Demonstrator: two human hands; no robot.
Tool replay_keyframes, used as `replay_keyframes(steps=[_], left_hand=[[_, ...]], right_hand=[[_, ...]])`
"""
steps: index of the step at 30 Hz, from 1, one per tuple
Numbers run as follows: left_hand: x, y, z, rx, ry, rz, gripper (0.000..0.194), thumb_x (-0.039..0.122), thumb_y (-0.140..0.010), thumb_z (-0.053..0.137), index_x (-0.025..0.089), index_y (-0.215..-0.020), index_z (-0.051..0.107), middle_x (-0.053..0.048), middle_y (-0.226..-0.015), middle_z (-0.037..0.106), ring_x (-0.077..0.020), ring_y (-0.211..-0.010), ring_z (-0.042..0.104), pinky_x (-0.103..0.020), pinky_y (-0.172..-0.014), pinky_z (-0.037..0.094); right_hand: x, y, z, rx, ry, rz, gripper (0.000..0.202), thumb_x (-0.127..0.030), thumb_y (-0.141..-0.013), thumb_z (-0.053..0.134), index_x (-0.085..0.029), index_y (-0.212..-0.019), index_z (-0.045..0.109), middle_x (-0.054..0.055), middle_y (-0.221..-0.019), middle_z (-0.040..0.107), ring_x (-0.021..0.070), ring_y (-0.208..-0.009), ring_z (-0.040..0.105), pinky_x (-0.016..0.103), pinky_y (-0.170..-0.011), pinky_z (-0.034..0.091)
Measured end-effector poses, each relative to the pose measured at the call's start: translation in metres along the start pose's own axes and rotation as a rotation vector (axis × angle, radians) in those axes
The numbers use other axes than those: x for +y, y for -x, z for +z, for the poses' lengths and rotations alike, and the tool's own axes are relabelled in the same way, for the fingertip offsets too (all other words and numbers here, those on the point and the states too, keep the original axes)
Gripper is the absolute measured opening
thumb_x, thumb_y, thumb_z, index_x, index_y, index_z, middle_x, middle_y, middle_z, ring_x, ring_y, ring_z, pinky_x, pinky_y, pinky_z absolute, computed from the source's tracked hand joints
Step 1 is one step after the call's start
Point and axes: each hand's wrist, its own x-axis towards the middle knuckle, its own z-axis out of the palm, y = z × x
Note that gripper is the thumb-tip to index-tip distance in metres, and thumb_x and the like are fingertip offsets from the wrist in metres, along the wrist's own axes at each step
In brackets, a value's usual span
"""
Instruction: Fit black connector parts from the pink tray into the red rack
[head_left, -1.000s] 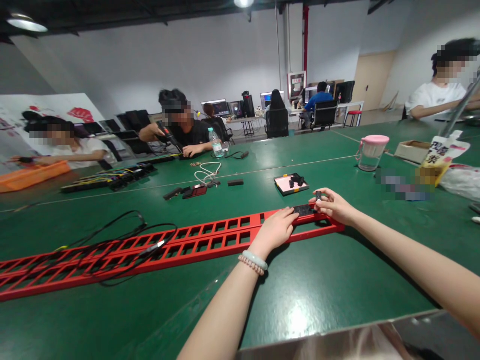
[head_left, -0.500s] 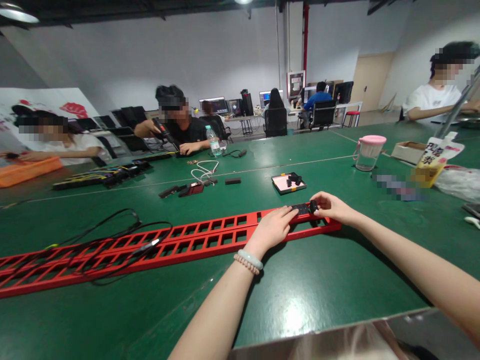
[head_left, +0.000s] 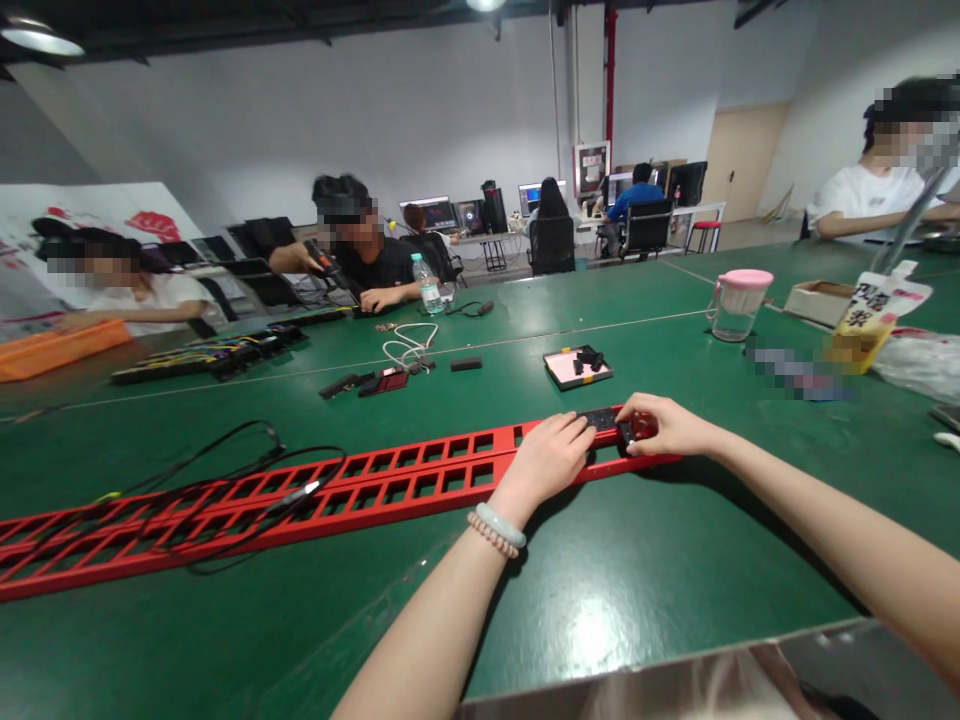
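Note:
A long red frame (head_left: 420,490) with two rows of square openings lies across the green table. At its right end a flat black block (head_left: 598,418) sits in the far row. My left hand (head_left: 551,450) lies on the frame, fingers stretched out, with the fingertips at the black block's near edge. My right hand (head_left: 667,425) pinches a small black piece (head_left: 625,437) between thumb and fingers, just right of that block and over the frame's end. The fingers partly hide the piece, and its exact kind is unclear.
Black cables (head_left: 247,490) lie over the frame's left half. Beyond it are a shallow tray (head_left: 562,378) of small black parts, a black bar (head_left: 466,364) and a white cable (head_left: 409,345). A pink-lidded cup (head_left: 739,308) stands right. Co-workers sit around the table.
My right hand has moved slightly nearer to me, lowering the small black piece toward the frame's near row. My left hand stays almost in place.

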Motion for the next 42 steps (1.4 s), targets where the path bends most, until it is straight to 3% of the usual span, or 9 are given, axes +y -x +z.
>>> replay_keyframes(steps=[8, 15, 32, 42], left_hand=[[0.014, -0.001, 0.004, -0.04, 0.071, 0.045, 0.037, 0.027, -0.088, 0.042, 0.014, -0.122, 0.047, -0.01, -0.128, 0.049, -0.0207, -0.123, 0.041, -0.038, -0.106, 0.03], [0.019, -0.002, 0.012, -0.086, 0.077, 0.084, 0.038, 0.029, -0.088, 0.042, 0.015, -0.124, 0.045, -0.01, -0.131, 0.046, -0.0212, -0.124, 0.04, -0.038, -0.107, 0.027], [0.018, -0.003, 0.01, -0.098, 0.114, 0.085, 0.035, 0.028, -0.089, 0.043, 0.017, -0.122, 0.045, -0.009, -0.131, 0.047, -0.0187, -0.125, 0.038, -0.036, -0.108, 0.028], [0.017, -0.003, 0.009, -0.121, 0.107, 0.078, 0.035, 0.028, -0.089, 0.043, 0.014, -0.12, 0.047, -0.01, -0.13, 0.047, -0.0187, -0.128, 0.034, -0.035, -0.109, 0.026]], right_hand=[[-0.007, 0.0, 0.001, -0.049, 0.002, -0.056, 0.032, -0.028, -0.062, 0.068, -0.018, -0.091, 0.062, 0.0, -0.076, 0.051, 0.0106, -0.061, 0.048, 0.023, -0.054, 0.04], [-0.007, 0.002, 0.003, -0.032, 0.024, -0.092, 0.033, -0.026, -0.061, 0.069, -0.017, -0.091, 0.061, 0.001, -0.076, 0.05, 0.0112, -0.062, 0.047, 0.023, -0.055, 0.04], [-0.012, 0.002, -0.001, -0.08, 0.06, -0.133, 0.03, -0.031, -0.066, 0.067, -0.018, -0.092, 0.063, 0.003, -0.078, 0.055, 0.0141, -0.066, 0.051, 0.024, -0.056, 0.04], [-0.013, 0.001, -0.002, -0.115, 0.081, -0.167, 0.029, -0.028, -0.07, 0.064, -0.018, -0.097, 0.062, 0.006, -0.084, 0.058, 0.0188, -0.078, 0.054, 0.03, -0.07, 0.043]])
